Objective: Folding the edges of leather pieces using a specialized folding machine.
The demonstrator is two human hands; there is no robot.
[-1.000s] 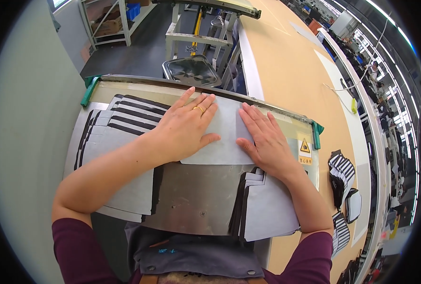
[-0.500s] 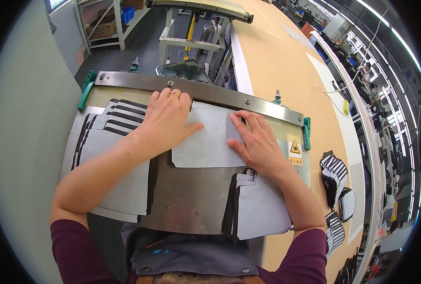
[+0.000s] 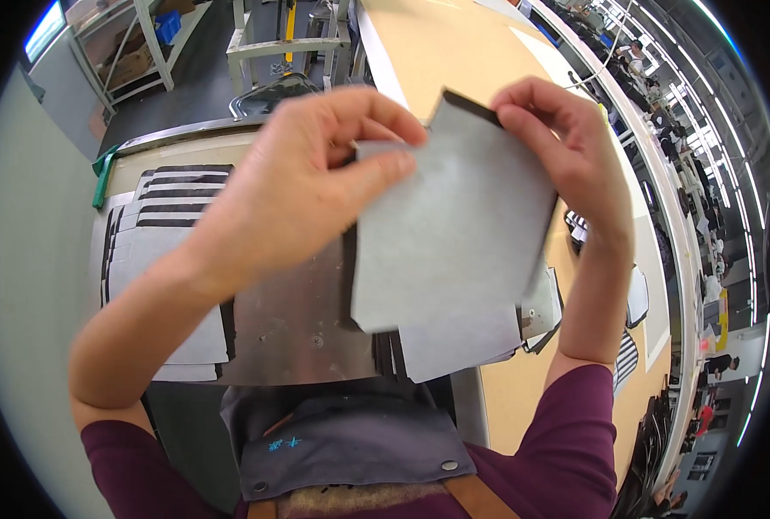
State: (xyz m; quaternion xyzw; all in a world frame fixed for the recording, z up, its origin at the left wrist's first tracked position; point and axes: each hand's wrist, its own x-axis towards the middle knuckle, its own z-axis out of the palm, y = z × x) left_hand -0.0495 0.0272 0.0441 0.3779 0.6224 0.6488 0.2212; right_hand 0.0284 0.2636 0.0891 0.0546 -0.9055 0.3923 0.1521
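A light grey, flat panel with dark edges (image 3: 454, 238) is lifted up in front of me, tilted. My left hand (image 3: 320, 169) pinches it near its top left edge, thumb against fingers. At its upper right corner, my right hand (image 3: 567, 143) grips the dark border between thumb and fingers. Below the panel, a stack of similar grey panels (image 3: 458, 350) lies at the right of the metal plate (image 3: 290, 324). Under my left forearm sits another stack (image 3: 164, 251), its pieces fanned with dark strips showing; the forearm covers part of it.
Along the plate's far side runs a metal bar (image 3: 182, 134) with a green clamp (image 3: 104, 173) at its left end. A tan table (image 3: 437, 43) extends along the right, bearing piles of striped pieces (image 3: 625, 362). Shelving with a blue bin (image 3: 168, 28) stands far left.
Both hands have raised the panel off the plate, away from the metal bar and toward me. My right hand has moved up and right. The view has shifted rightward.
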